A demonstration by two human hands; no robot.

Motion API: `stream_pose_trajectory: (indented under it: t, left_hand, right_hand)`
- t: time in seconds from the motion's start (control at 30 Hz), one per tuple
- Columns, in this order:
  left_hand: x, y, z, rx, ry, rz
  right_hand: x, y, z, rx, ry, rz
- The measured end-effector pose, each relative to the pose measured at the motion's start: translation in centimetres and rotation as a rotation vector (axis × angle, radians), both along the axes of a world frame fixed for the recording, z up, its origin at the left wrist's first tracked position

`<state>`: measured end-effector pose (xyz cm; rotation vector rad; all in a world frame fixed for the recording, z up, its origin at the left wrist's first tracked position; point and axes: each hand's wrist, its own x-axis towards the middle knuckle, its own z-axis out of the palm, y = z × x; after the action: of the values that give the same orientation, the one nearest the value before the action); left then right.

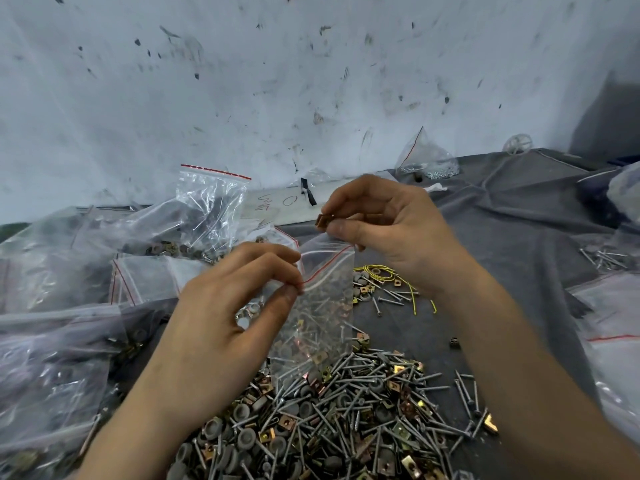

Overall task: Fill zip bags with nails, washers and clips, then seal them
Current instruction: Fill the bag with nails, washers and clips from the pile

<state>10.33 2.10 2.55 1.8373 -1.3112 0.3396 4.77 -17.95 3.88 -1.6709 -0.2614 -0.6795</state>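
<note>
A small clear zip bag [320,320] with a red line at its mouth hangs upright between my hands, over a heap of nails, grey washers and brass clips [332,420]. Some nails and clips show inside the bag. My left hand [228,313] pinches the bag's left top corner between thumb and forefinger. My right hand [388,230] holds the right side of the mouth and pinches a brass clip [323,220] just above the opening.
Large clear bags [204,209] of parts and a stack of empty zip bags [145,275] lie to the left. Loose nails and a yellow wire [398,282] lie behind the bag on grey cloth [519,237]. Another bag [427,161] sits by the stained wall.
</note>
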Motion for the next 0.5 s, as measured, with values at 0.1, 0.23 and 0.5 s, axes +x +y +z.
stream_pose_trajectory:
  t: [0.1, 0.23, 0.5]
  left_hand:
    - [-0.06, 0.01, 0.04, 0.004, -0.003, 0.003]
    - [-0.10, -0.07, 0.04, -0.004, 0.005, -0.003]
    - [0.03, 0.04, -0.03, -0.041, 0.036, -0.016]
  right_hand:
    - [-0.28, 0.15, 0.09, -0.045, 0.014, 0.024]
    - [-0.42, 0.19, 0.06, -0.096, 0.033, 0.019]
    - [-0.18, -0.19, -0.32, 0.017, 0.095, 0.071]
